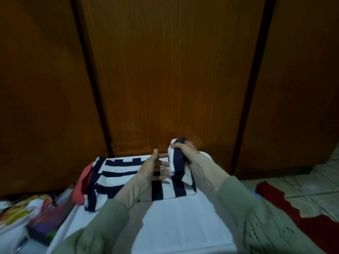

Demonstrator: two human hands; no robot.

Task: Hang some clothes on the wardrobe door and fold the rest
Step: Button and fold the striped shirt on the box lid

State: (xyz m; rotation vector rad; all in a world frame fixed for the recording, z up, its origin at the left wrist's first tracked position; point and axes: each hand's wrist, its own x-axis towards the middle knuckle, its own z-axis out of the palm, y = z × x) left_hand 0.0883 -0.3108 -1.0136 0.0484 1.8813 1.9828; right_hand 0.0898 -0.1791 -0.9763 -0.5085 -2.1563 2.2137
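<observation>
Down on the white surface (183,226) lies the striped garment (117,176), white with dark navy bands, and the action is all at its right end. The right hand (187,150) is up off the surface with its fingers curled tight round a bunched, rolled part of that striped cloth — you can see a white fold and a dark fold squeezed together in the grip, with the rest of the piece trailing down from the fist to the surface. The left hand (156,166) is just beside it, fingers straight and spread apart, thumb raised, the fingertips reaching toward the roll; whether they actually touch it I cannot tell from here.

The left part of the garment lies flatter, in loose folds, and a red-pink cloth (82,186) peeks out from under its left edge. Both arms wear beige sleeves (207,173) under a grey-green knit.

Straight ahead stand the brown wooden wardrobe doors (174,70), closed, dark gaps between the panels — nothing in the hands is touching them. At lower left sits a heap of colourful items (36,217), too blurred to name. On the right, on the tiled floor (311,186), lies a dark red cloth (302,217).
</observation>
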